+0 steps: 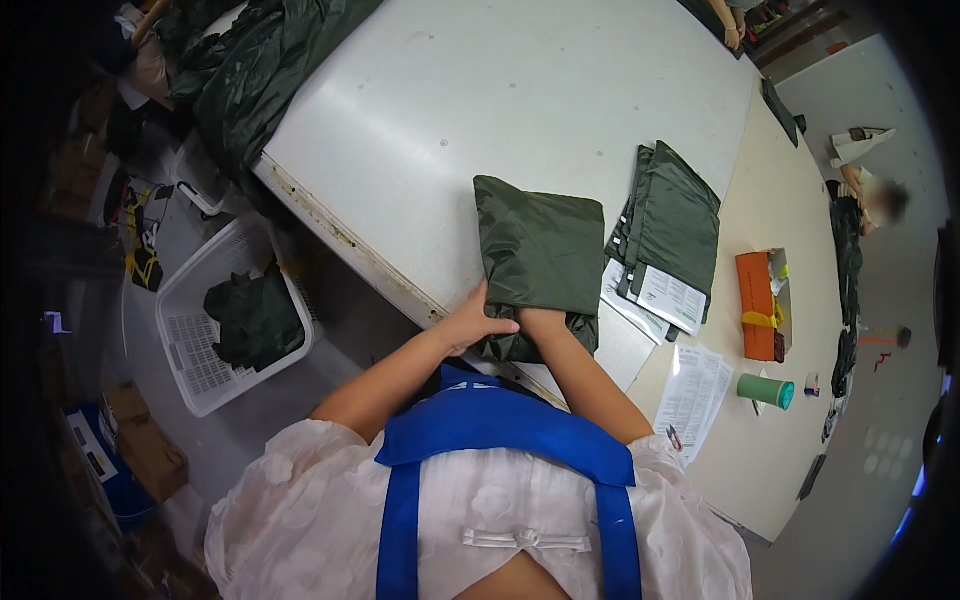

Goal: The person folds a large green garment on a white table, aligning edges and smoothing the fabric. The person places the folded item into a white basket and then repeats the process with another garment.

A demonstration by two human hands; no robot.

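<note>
Fingers of the left hand (466, 324) pinch the green pouch (544, 245); right hand (542, 322) tucked into fabric, grip unclear

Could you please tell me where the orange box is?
In the head view, the orange box is at right on the tabletop, pictured just above the green cylinder.

Right hand (541, 322): fingers hidden by green pouch (540, 245). Print on papers (692, 393) too small. Distant person (884, 202) blurred.

Textile workshop: large worktable (420, 110), heaped dark-green fabric (265, 85).
</note>
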